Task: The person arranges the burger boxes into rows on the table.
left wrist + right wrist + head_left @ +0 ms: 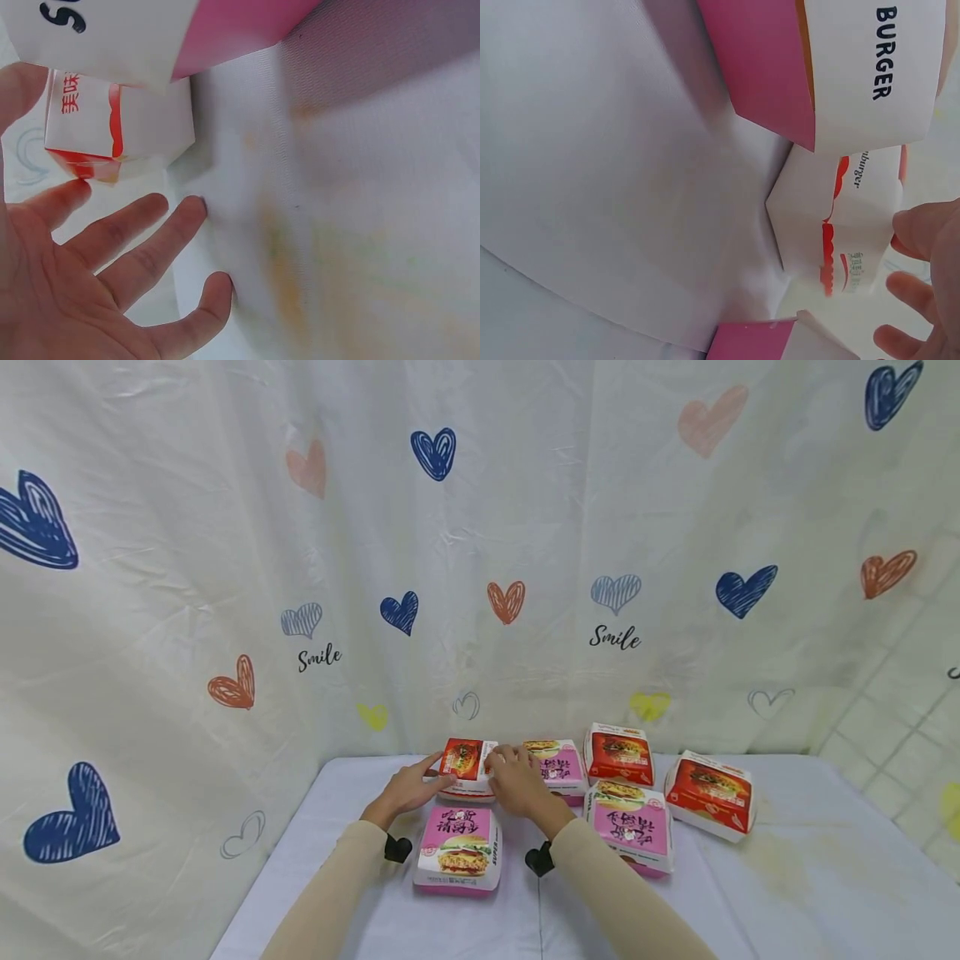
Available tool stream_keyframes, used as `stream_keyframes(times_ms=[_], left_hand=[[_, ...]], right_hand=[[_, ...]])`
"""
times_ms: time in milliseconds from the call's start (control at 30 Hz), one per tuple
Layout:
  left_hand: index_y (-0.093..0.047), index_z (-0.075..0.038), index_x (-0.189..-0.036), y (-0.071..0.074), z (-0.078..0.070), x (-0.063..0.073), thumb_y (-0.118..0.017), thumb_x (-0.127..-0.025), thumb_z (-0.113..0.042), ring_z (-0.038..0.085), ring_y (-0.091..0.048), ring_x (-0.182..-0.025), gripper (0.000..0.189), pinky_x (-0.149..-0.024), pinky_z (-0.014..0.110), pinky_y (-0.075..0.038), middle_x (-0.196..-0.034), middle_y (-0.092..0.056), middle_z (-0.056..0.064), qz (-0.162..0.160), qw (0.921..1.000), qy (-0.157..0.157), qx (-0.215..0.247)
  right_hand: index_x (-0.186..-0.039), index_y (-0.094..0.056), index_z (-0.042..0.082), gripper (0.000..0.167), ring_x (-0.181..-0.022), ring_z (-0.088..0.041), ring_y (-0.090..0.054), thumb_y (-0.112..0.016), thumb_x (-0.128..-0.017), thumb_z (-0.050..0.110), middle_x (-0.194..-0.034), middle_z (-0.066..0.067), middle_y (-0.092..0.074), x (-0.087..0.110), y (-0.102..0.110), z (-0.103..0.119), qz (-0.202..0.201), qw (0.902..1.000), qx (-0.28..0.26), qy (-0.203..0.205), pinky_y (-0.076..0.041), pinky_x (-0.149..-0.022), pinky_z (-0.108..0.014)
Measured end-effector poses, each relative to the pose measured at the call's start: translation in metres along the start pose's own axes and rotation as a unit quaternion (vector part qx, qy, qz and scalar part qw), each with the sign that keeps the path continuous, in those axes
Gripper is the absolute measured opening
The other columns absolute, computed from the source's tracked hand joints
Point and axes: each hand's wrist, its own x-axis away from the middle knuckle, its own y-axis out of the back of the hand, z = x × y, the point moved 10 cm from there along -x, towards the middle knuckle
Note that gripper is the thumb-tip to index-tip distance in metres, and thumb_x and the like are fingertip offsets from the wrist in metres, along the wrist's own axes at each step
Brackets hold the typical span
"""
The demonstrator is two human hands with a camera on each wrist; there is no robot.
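A red and white burger box (465, 760) stands at the back left of the table, between both hands. My left hand (408, 789) is at its left side, thumb and index fingertip right at the box; the other fingers spread out straight in the left wrist view. From the right, my right hand (517, 781) reaches the same box, its thumb (915, 225) at the box's top edge and the other fingers loosely bent. Directly in front of this box lies a pink and white burger box (459, 847). Another pink box (558, 766) sits just right of the right hand, partly hidden by it.
Right of the hands, a red box (618, 753) stands at the back, a pink box (630, 818) in front of it and a tilted red box (710, 789) farther right. A white curtain (525, 527) with printed hearts hangs behind the white-covered table (810, 877).
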Motion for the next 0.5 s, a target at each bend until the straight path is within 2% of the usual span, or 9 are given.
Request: stream_keyframes(times_ms=[300, 500], left_hand=[[-0.043, -0.023, -0.157, 0.0012, 0.0010, 0.0005, -0.051, -0.099, -0.063, 0.043, -0.058, -0.130, 0.071, -0.107, 0.064, -0.043, -0.133, -0.068, 0.017, -0.008, 0.9999, -0.008, 0.006], [-0.044, -0.021, -0.156, 0.0024, 0.0010, -0.0010, -0.049, -0.102, -0.058, 0.042, -0.062, -0.123, 0.066, -0.103, 0.061, -0.047, -0.131, -0.068, 0.019, -0.015, 0.9997, -0.017, 0.000]], right_hand=[[-0.121, -0.060, 0.016, 0.018, -0.143, -0.041, -0.039, -0.060, -0.103, 0.020, -0.147, -0.011, -0.056, -0.0024, 0.0020, 0.0040, 0.008, 0.9998, 0.004, 0.016, -0.027, -0.118, -0.065], [-0.136, -0.060, 0.017, 0.033, -0.138, -0.041, -0.042, -0.058, -0.104, 0.023, -0.147, -0.009, -0.054, -0.0066, 0.0004, 0.0025, 0.012, 0.9995, 0.021, 0.018, -0.029, -0.115, -0.066]])
